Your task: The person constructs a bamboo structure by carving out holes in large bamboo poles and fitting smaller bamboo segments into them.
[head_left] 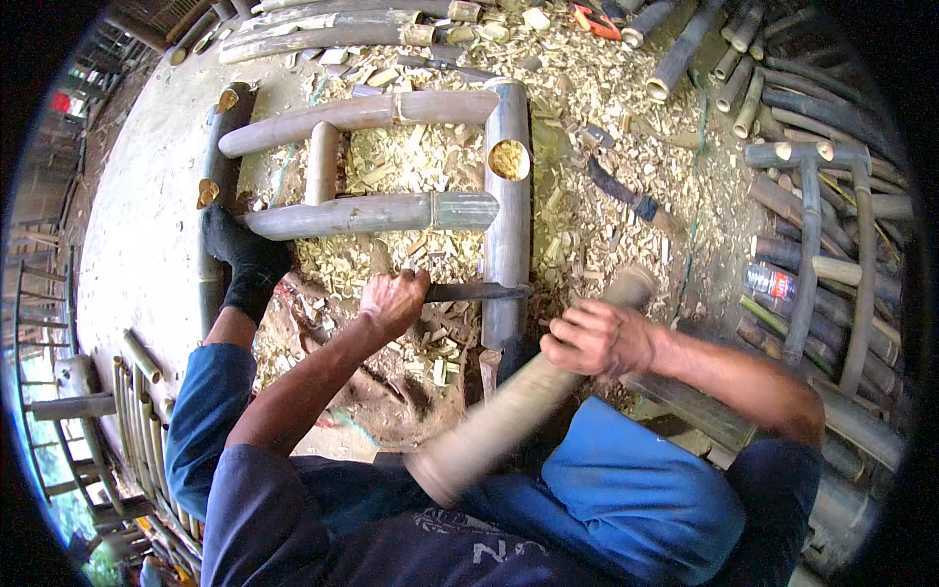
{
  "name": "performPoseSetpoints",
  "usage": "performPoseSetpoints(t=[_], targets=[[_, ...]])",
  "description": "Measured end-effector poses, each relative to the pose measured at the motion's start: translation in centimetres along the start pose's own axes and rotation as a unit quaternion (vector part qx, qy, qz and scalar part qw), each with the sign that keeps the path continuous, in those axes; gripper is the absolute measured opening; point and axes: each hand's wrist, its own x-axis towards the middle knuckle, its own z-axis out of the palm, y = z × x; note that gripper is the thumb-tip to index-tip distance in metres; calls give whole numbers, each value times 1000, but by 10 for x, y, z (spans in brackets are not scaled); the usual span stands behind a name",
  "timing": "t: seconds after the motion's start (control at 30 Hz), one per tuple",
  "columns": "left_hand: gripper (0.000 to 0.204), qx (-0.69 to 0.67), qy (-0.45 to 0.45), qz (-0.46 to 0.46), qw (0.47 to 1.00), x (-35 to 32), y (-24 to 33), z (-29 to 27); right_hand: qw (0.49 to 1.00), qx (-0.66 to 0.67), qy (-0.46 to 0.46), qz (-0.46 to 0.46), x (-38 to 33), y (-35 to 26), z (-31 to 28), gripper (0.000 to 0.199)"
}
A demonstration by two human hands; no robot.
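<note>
My left hand (394,301) is closed around the handle of a chisel (474,292). Its dark blade lies across the thick upright bamboo pole (505,259) of a frame on the ground. A round hole with a pale, rough inside shows higher up on that pole. In my right hand (597,338) is a thick, pale wooden club (499,421), blurred by motion and slanting down toward my lap. Two bamboo rails (372,213) join this pole to a darker bamboo pole (230,127) on the left. A short bamboo crosspiece (323,161) links the rails.
My black-socked foot (252,256) presses against the darker pole. Pale wood chips (587,88) cover the ground. A curved-blade knife (626,188) lies right of the frame. Bamboo poles (685,49) are piled along the back and right, with a plastic bottle (773,282) among them.
</note>
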Motion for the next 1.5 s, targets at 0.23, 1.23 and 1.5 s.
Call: performPoseSetpoints(t=[0.23,1.23,1.5], targets=[[24,-6,8,-2,1000,5,5,5,954,-16,-191,229,2,7,-8,69],[36,-15,10,9,1000,21,-3,6,960,-39,-122,248,-27,55,8,83],[43,-327,-79,-34,941,-54,64,7,711,294,216,602,-11,33,-34,80]])
